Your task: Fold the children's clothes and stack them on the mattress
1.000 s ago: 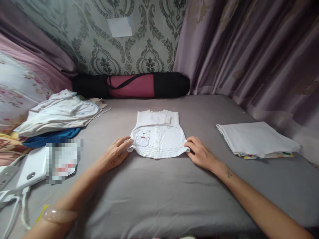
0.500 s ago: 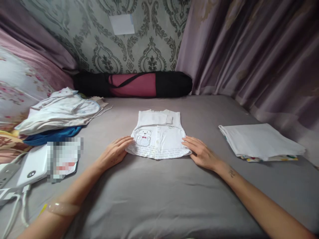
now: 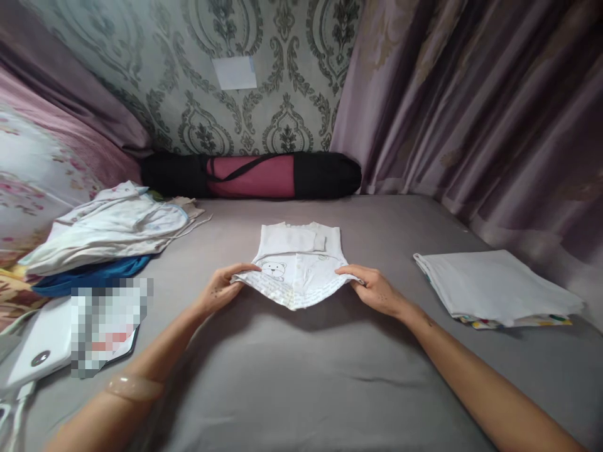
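A small white baby shirt (image 3: pixel 301 260) with a bear print lies front up on the grey sheet, its sleeves folded across the chest. My left hand (image 3: pixel 225 289) pinches the left corner of its hem, thumb on top and fingers beneath. At the opposite corner my right hand (image 3: pixel 374 289) grips the hem the same way. Both lower corners are lifted off the sheet, and the hem sags in the middle between them. The shirt's collar end rests flat, away from me.
A folded white cloth (image 3: pixel 499 285) lies at the right. On the left are a pile of light clothes (image 3: pixel 113 216), a blue garment (image 3: pixel 94 275), a white power bank (image 3: pixel 40 339) with a cable, and a partly blurred phone-like item. A black and maroon long bag (image 3: pixel 249 176) lies along the wall.
Both hands have closed on the hem corners and raised them from the sheet. The shirt's lower edge has bent up at the sides. The view has tilted slightly upward.
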Demonstrator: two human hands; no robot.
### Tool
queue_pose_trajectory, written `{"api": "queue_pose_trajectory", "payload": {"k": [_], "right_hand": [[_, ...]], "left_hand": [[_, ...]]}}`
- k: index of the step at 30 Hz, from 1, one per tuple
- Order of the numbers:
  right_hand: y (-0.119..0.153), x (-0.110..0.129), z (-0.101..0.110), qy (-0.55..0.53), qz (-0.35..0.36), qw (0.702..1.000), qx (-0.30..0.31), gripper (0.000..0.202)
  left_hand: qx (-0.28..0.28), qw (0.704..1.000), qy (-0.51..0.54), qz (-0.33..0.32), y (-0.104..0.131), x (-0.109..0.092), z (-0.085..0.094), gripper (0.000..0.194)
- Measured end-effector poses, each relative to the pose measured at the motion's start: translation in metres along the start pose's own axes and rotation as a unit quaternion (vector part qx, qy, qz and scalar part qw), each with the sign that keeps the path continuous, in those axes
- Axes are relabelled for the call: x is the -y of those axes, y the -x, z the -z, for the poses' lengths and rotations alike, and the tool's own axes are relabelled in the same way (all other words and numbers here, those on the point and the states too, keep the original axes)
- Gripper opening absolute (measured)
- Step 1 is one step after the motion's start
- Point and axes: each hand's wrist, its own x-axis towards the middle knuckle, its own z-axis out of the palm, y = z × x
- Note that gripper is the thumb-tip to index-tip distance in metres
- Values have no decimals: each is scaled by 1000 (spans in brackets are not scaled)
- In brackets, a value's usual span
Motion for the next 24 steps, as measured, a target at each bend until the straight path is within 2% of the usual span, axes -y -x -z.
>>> {"api": "queue_pose_trajectory", "payload": {"k": [4,11,18,24], "right_hand": [[-23,-5,-4,0,12,998,-67,36],[-61,-25,-20,14,29,985,-172,31],[-92,-48,-29,58,15,974,-220,34],[-109,-72,-35,150,-67,970,-178,37]], "left_hand": [[-113,993,16,15,-21,-1,-17,31],[-231,973,24,9,-60,2,-40,38],[-275,961,-19,15,-93,15,-47,36],[-265,958,-101,33,-123,40,-49,35]]}}
